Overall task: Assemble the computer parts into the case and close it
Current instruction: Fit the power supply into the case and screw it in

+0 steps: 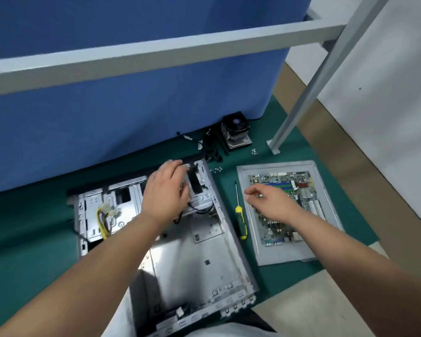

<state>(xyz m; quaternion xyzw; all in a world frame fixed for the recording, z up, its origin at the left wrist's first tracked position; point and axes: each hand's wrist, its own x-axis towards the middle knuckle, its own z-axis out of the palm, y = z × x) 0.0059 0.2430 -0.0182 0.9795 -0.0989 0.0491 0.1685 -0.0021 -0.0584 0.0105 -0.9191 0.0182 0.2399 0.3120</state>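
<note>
1. While the person knelt over a green mat (pixel 29 229), the open case (pixel 195 259) lay flat on it, with a blue wall (pixel 131 105) just behind.
2. At the left end of the case, a bunch of yellow wires (pixel 102 221) with a white plug sat beside the metal bays.
3. Near the far side of the case, the left hand (pixel 165 193) reached down with its back to the camera. Its fingers were bent toward a black bar (pixel 192 158) along the far edge. I could not tell if they held anything.
4. Just right of the case, a screwdriver (pixel 240 215) with a yellow and green handle lay on the mat, its tip pointing away.
5. Above it, a few small screws (pixel 216 169) lay on the mat.
6. Farther back, a fan cooler (pixel 236 131) stood by the wall, next to some black cables (pixel 210 147).
7. Right of the screwdriver, a grey side panel (pixel 277 254) lay flat, and the motherboard (pixel 299 188) rested on top of it.
8. Over the motherboard, the right hand (pixel 267 200) hovered. Its thumb and first finger pinched a tiny shiny thing (pixel 259 196), too small to name.
9. A grey metal leg (pixel 301 98) stood on the mat at the far right.
</note>
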